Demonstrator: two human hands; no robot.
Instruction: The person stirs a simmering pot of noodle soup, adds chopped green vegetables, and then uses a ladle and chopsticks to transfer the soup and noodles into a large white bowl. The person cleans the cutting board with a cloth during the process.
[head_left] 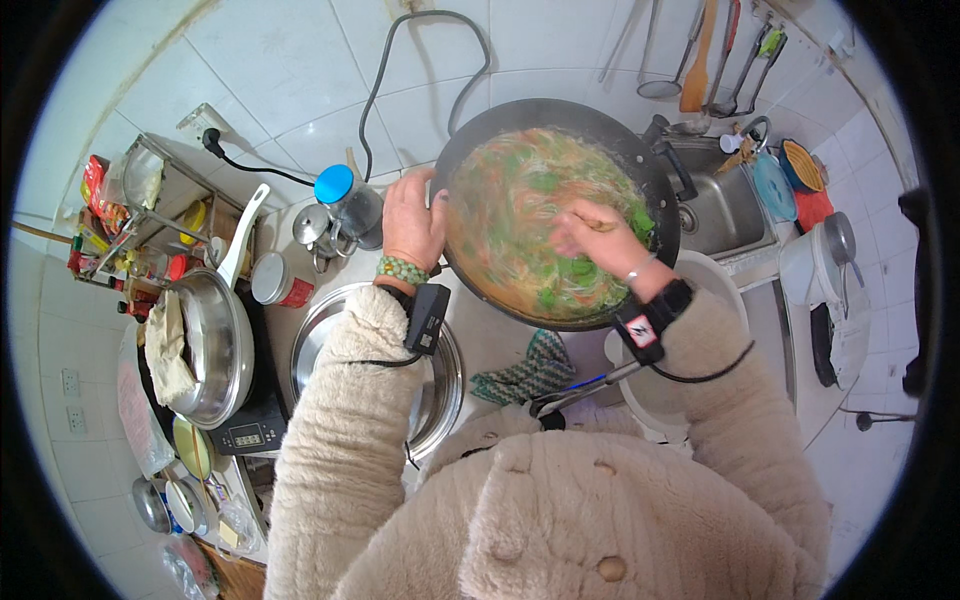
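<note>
Here, a dark wok [655,165] of noodles with green and orange pieces is tended by two hands, seen from the head camera.

The left hand [413,222] has its grip closed on the wok's left rim, fingers curled over the edge, and the pan looks tilted toward the person. The right hand [598,237] lies over the food inside the wok, its grip narrow around a thin, light-coloured utensil [596,224] whose kind cannot be told. The wok is at centre, between a kettle with a blue lid [343,203] on its left and a steel sink [722,205] on its right. Below the left forearm a large steel bowl [442,385] stands on the desk [500,340], with a green checked cloth [528,368] just beside it. Farther left, a steel pan [222,345] rests on a cooker, holding a crumpled cloth.
</note>
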